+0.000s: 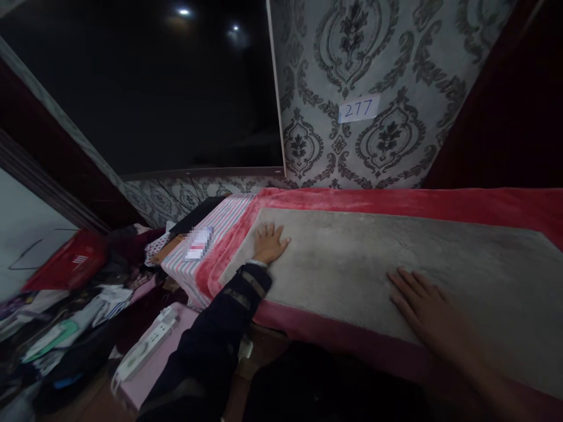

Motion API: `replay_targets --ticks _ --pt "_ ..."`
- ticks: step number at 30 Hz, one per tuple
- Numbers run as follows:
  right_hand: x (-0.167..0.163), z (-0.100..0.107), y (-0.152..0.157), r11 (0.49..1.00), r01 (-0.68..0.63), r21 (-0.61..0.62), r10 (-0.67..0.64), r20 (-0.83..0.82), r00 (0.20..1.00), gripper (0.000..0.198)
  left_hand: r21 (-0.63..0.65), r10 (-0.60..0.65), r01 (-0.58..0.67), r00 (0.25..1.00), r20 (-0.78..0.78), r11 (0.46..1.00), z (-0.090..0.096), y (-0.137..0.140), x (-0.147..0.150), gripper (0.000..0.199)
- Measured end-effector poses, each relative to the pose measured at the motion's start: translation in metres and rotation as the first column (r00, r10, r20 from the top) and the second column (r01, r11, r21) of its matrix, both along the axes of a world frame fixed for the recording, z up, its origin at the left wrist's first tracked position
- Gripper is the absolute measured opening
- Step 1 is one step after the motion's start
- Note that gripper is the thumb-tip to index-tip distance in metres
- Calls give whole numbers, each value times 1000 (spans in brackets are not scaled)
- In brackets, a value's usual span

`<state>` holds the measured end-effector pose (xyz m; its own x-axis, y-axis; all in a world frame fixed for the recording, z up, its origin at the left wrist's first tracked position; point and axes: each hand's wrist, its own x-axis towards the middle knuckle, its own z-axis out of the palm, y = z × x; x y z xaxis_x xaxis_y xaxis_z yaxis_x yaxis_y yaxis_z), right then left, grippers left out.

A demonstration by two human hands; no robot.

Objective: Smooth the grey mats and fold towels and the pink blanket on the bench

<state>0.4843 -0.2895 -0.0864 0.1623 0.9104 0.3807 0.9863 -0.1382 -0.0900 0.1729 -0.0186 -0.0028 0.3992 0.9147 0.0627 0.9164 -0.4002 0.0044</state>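
A long grey cloth (334, 258) lies flat over a red plush blanket (373, 199), whose border shows along the back, the left and the front. Near the left end of the grey cloth, my left hand (267, 243) rests palm down with its fingers spread. Farther right, my right hand (428, 308) lies on the same cloth, fingers stretched out and slightly apart. Neither hand grips anything. Under the blanket's left end, a striped cloth (231, 211) covers the surface.
A blurred white and pink item (199, 243) lies on the striped cloth. Below it, a power strip (147, 349) sits on a pink surface (153, 375). Piled clothes and a red bag (73, 261) fill the left. A large television (176, 88) hangs behind, beside a paper marked 277 (359, 109).
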Motion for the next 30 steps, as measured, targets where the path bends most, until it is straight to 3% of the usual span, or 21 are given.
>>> replay_targets --ticks 4,7,9,11,14,17,20,23,27,30 --pt "2 -10 -1 1000 0 -6 -1 -33 999 69 -33 237 -236 971 34 971 15 21 -25 73" --pt "19 -8 5 992 -54 -114 42 -106 994 68 -55 263 -263 965 0 963 30 36 -24 68" --pt "36 10 15 963 -157 -217 116 -189 975 70 -11 154 -154 988 -30 988 38 43 -9 61" --pt "52 41 33 930 -236 -282 152 -288 946 70 9 -14 15 999 -41 1000 43 49 17 58" --pt "66 94 74 956 -175 -234 93 -324 942 69 -42 -217 215 976 -31 976 45 52 69 61" --pt "69 119 118 967 -67 -247 4 -247 969 68 -57 -366 365 930 -18 929 40 47 119 63" --pt "70 106 144 961 53 -271 -97 -151 984 62 -45 -423 421 906 -36 906 27 38 149 62" --pt "78 80 150 958 67 -279 -101 -109 989 61 -16 -412 412 910 -48 911 15 34 159 61" --pt "115 68 139 962 52 -269 -76 -81 994 62 -6 -352 353 934 -55 936 11 44 151 62" --pt "162 74 113 929 213 -303 -239 -51 970 61 30 -266 268 962 -55 963 15 59 128 59"
